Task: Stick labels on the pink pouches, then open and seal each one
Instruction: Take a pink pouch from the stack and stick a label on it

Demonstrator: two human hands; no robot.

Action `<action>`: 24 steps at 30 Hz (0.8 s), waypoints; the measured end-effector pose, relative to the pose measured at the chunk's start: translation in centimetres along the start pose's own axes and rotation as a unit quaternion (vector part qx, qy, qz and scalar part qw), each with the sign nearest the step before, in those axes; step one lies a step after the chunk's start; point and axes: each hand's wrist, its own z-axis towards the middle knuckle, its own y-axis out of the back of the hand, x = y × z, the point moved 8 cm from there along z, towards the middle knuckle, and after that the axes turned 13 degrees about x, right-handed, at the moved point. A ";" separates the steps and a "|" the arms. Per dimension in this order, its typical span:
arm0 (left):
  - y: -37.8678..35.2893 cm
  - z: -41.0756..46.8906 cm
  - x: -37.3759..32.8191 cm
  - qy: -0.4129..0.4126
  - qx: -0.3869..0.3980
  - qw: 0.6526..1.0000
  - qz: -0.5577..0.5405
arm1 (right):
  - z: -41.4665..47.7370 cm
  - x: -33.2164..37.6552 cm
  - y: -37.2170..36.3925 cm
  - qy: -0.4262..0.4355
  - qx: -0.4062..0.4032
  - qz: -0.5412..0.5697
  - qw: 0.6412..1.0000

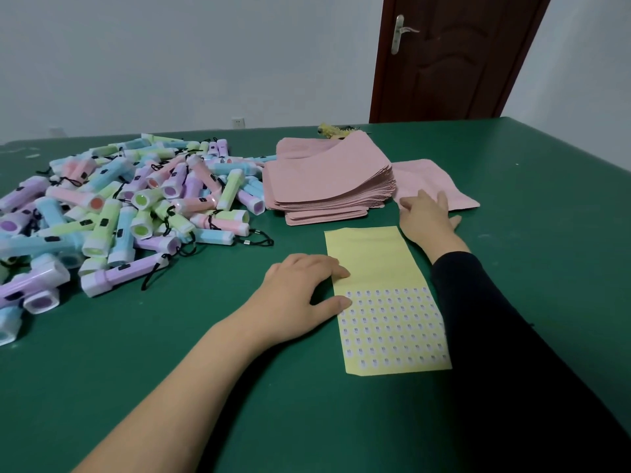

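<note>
Your left hand (304,288) lies on the green tabletop (512,302), grip released, fingertips pressing the left edge of the yellow sheet of small white labels (392,322). Your right hand (426,216), grip also released, rests flat on a single pink flat pouch (426,175) just beside the thick stack of pink pouches (324,179).

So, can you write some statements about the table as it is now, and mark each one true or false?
1. The left hand rests on the left edge of the yellow label sheet. True.
2. The labels cover the whole sheet. False: only the near half has them; the far half is bare.
3. The right hand touches a loose pink pouch beside the stack of pouches. True.
4. The flashlights lie right of the stack. False: they are piled on its left.
</note>
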 end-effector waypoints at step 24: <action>3.0 -1.3 2.1 0.057 -0.058 0.996 -0.037 | -2.6 16.6 -4.0 0.209 -0.063 -0.454 0.864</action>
